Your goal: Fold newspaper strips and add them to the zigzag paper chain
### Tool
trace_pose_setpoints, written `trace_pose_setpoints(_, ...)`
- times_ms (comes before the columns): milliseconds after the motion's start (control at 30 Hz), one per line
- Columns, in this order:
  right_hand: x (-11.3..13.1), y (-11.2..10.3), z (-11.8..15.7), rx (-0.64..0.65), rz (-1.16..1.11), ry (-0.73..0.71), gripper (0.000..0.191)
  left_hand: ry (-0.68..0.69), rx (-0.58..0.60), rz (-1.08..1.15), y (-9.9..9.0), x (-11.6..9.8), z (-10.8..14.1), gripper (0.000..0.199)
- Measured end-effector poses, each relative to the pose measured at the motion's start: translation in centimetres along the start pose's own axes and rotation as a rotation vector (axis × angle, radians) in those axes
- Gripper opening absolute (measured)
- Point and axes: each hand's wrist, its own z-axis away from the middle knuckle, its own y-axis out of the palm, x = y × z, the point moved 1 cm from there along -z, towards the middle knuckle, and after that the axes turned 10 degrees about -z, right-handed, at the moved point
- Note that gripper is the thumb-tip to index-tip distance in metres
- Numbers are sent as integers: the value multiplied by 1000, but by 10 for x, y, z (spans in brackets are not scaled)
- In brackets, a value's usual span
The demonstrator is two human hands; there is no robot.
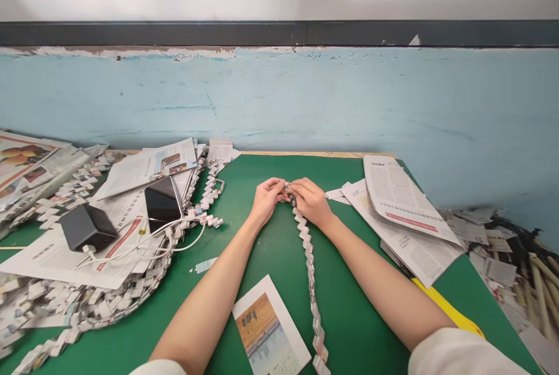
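A zigzag chain of folded newspaper strips runs from between my hands down the green table to its near edge. My left hand pinches the far end of this paper chain, fingertips close together. Beside it my right hand is closed on the same end, just above where the links come out. The small pieces at the fingertips are mostly hidden. Between my forearms lies a printed paper sheet with a coloured picture.
Folded newspapers lie at the right, with a yellow handle under them. To the left are a phone, a black charger block, a white cable and heaped paper chains. A blue wall stands behind the table.
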Motion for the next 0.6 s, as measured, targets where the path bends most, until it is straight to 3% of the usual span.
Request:
trace_pose_setpoints(300,-2,2,3,33,12,-17,26,28,25,-56,1,-2,3,44)
trace_pose_setpoints(600,0,2,1,33,-49,65,22,41,48,-80,2,-3,4,51)
